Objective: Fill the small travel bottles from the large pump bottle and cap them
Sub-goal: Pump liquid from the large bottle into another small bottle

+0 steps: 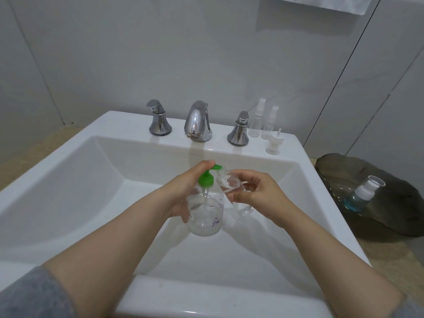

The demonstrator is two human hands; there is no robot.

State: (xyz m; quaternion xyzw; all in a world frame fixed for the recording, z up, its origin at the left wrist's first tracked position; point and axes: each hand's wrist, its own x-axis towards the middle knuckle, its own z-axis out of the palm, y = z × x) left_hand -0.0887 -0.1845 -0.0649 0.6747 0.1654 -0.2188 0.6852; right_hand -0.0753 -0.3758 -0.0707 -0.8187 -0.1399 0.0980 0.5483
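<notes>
The pump bottle, in the left hand, was over the sink. The small bottle, in the right hand, was just right of it. Behind, on the ledge, the spout stood between the left handle and the right handle. Two spray bottles stood further right, a loose sprayer before them. A dish right of the sink contained another bottle.

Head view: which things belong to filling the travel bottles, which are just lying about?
Job: clear pump bottle with green pump, small clear bottle held at its spout, two clear spray bottles on the sink rim, loose white cap.
Lying about: chrome faucet, two chrome tap handles.
</notes>
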